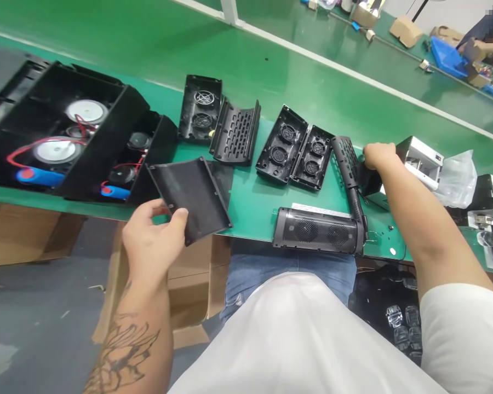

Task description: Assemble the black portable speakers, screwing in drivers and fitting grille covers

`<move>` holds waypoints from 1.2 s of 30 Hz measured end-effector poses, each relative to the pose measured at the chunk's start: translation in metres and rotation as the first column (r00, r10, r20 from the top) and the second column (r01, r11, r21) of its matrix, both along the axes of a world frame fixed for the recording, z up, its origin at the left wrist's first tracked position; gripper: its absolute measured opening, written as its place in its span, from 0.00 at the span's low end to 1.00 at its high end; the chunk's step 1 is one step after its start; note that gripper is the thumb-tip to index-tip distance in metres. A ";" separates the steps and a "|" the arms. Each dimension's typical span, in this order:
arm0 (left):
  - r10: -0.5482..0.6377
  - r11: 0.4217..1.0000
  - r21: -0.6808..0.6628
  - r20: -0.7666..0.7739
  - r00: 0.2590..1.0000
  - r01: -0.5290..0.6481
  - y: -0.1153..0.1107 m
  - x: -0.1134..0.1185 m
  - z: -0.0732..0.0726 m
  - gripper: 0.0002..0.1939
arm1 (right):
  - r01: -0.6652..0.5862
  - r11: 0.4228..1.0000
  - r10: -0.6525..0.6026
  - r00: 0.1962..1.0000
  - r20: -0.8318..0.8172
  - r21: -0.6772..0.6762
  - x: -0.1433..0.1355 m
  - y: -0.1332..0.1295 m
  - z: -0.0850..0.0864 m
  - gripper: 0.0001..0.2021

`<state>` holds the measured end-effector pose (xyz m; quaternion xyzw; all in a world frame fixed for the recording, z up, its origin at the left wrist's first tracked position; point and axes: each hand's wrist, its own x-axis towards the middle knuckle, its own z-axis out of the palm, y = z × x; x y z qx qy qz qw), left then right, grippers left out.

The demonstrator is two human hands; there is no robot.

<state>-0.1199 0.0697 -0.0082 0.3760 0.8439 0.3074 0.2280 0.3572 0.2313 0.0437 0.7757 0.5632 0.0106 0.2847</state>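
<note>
My left hand [154, 241] grips the near edge of a flat black plastic panel [193, 200], thumb on top, and holds it tilted at the bench's front edge. Another dark flat sheet [223, 178] shows partly behind it. My right hand [380, 156] reaches far to the right, fingers closed around or against something dark that I cannot make out. Beside that hand stand a black slotted piece [345, 156] and a black-and-white device [423, 158]. A black speaker housing [316, 230] with two round grilles lies at the front edge.
Open black shells [281, 145] with round grilles and a curved slotted cover [238, 131] lie on the green bench. Large black cabinets [119, 117] with wired speakers and blue cylinders stand left. A clear plastic bag [458, 178] lies right. Below is an open cardboard box [189, 284].
</note>
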 end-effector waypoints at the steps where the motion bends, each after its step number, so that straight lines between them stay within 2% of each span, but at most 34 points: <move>1: 0.041 0.997 0.064 0.041 0.998 -0.043 -0.001 0.001 0.001 0.17 | -0.003 1.000 0.003 1.000 0.017 -0.006 -0.002 -0.001 0.000 0.17; 4: 0.085 0.934 0.319 0.233 0.969 -0.159 -0.004 0.001 0.004 0.18 | -0.019 1.000 0.019 1.000 0.022 0.008 -0.009 -0.008 0.005 0.21; 6: 0.046 0.851 0.478 0.340 0.939 -0.215 -0.007 0.003 0.008 0.21 | -0.029 0.999 0.029 0.999 -0.017 0.024 -0.012 -0.014 0.007 0.22; 8: -0.013 0.791 0.557 0.427 0.904 -0.252 -0.012 0.007 0.015 0.23 | -0.023 0.999 0.025 0.997 -0.078 0.038 -0.010 -0.021 0.006 0.21; 10: -0.073 0.804 0.542 0.498 0.864 -0.244 -0.020 0.013 0.024 0.23 | -0.006 0.999 0.014 0.989 -0.150 0.051 -0.006 -0.029 0.002 0.20; 13: -0.171 0.878 0.457 0.583 0.794 -0.146 -0.034 0.027 0.037 0.21 | 0.004 0.998 0.015 0.964 -0.267 0.068 0.000 -0.041 -0.004 0.21; 15: -0.225 0.914 0.399 0.644 0.731 -0.070 -0.043 0.034 0.040 0.22 | 0.001 0.997 0.024 0.940 -0.339 0.074 0.002 -0.050 -0.007 0.21; 20: -0.318 0.938 0.333 0.713 0.625 0.098 -0.052 0.043 0.026 0.24 | -0.005 0.993 0.057 0.901 -0.430 0.120 0.003 -0.071 -0.007 0.18; 23: -0.352 0.931 0.339 0.726 0.591 0.139 -0.053 0.047 0.014 0.23 | -0.023 0.960 0.143 0.899 -0.415 0.279 -0.006 -0.076 -0.003 0.16; 25: -0.369 0.925 0.347 0.725 0.582 0.155 -0.053 0.051 0.008 0.22 | -0.073 0.918 0.236 0.892 -0.387 0.390 -0.018 -0.075 -0.002 0.17; 27: -0.374 0.924 0.346 0.727 0.576 0.163 -0.054 0.055 0.003 0.21 | -0.138 0.887 0.316 0.878 -0.360 0.440 -0.031 -0.072 -0.006 0.17; 29: -0.373 0.925 0.344 0.735 0.566 0.163 -0.056 0.058 -0.002 0.21 | -0.209 0.887 0.364 0.865 -0.346 0.411 -0.043 -0.067 -0.012 0.15; 32: -0.375 0.925 0.341 0.744 0.553 0.169 -0.061 0.061 -0.007 0.21 | -0.367 0.894 0.436 0.845 -0.309 0.257 -0.054 -0.063 -0.018 0.10; 36: -0.383 0.919 0.363 0.735 0.560 0.152 -0.066 0.061 -0.011 0.20 | -0.597 0.802 0.593 0.785 -0.181 0.041 -0.062 -0.068 -0.013 0.06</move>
